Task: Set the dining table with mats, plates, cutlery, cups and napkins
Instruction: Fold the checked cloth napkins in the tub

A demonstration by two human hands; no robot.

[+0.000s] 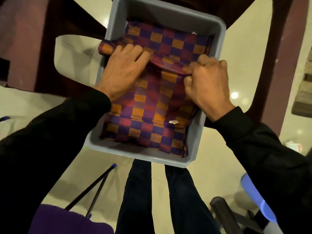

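Note:
A stack of checked mats (152, 105) in purple, maroon and orange fills a grey plastic tub (170, 16) right in front of me. My left hand (121, 71) lies on the left side of the top mat, its fingertips curled over a raised fold that spills over the tub's left rim. My right hand (207, 81) pinches the folded edge of the top mat between thumb and curled fingers near the tub's right wall. A small white tag (173, 122) shows on a lower mat.
The tub sits between dark brown wooden furniture: one piece (55, 48) at left, another (280, 53) at right. Below are my dark trouser legs (158, 196) on a cream tiled floor. A blue-tipped black stick (94, 184) leans at lower left; a blue-and-white object (258, 200) at lower right.

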